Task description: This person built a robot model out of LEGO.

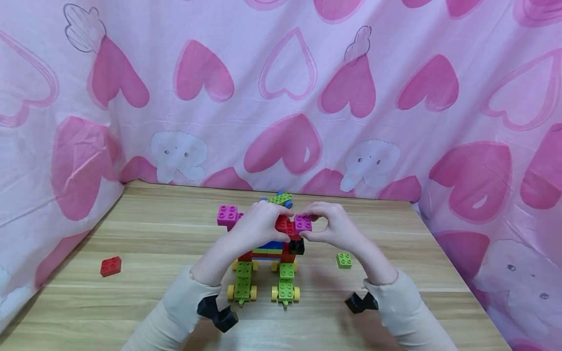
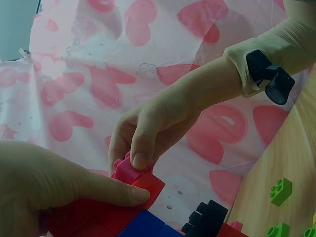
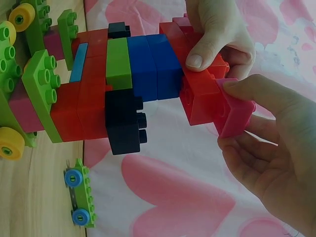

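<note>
A pink building block (image 3: 233, 108) is pinched between the thumb and fingers of my right hand (image 1: 332, 225). It touches the end of a row of red blocks (image 3: 200, 94) at the top of a block figure. My left hand (image 1: 259, 224) grips that red row, thumb along its side. Below the row come blue blocks (image 3: 153, 66), a lime block (image 3: 118, 64), a black block (image 3: 123, 121) and red blocks. The figure stands on two lime wheeled bases (image 1: 286, 290) with yellow wheels. Another pink block (image 1: 227, 214) sticks out at its left end.
A loose red block (image 1: 111, 266) lies at the left of the wooden table (image 1: 175, 209). To the right is a small lime block (image 1: 344, 261). Behind the figure stands a lime wheeled base with blue wheels (image 3: 81, 195). A heart-patterned cloth (image 1: 281, 141) hangs behind the table.
</note>
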Motion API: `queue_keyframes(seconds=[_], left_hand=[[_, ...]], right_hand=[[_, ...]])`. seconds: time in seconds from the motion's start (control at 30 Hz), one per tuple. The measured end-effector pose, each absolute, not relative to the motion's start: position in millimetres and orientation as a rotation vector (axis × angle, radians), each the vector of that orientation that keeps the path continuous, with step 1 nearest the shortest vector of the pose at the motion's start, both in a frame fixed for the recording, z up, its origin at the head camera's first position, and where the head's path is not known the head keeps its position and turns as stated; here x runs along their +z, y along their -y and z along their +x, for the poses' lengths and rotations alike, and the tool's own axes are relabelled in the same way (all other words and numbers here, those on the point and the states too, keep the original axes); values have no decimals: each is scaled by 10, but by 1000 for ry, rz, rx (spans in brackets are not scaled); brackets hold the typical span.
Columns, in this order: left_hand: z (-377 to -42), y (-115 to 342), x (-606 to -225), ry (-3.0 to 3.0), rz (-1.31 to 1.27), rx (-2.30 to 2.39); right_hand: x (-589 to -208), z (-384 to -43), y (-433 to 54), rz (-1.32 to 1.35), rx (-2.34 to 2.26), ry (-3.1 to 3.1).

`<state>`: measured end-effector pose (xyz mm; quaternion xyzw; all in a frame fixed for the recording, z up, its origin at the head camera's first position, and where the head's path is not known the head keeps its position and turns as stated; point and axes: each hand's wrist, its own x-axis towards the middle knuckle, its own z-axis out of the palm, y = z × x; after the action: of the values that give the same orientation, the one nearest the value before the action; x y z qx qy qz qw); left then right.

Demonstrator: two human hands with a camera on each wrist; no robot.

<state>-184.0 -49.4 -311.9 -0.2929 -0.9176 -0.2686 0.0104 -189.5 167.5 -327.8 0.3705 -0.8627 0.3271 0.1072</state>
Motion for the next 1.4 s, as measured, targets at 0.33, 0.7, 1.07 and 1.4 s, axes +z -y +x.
queue_keyframes(seconds=[0.33,0.7,1.07,1.4], left_hand=[[-1836,507,-3125,2844,-922,-834],[-1839,511,-3122,2829,-960,-800],[-1837,496,-3114,2854,-941,-814],[-1827,491,-3115,2873,-909,-831]], right_hand=[[-3301,-1881,-1654,1081,932,2524],[-3294,-1871,-1664,1104,926,2515],[-3314,-1904,-1714,1134,953,2497],[-3356,-2017,-1904,1064,1058,2244]])
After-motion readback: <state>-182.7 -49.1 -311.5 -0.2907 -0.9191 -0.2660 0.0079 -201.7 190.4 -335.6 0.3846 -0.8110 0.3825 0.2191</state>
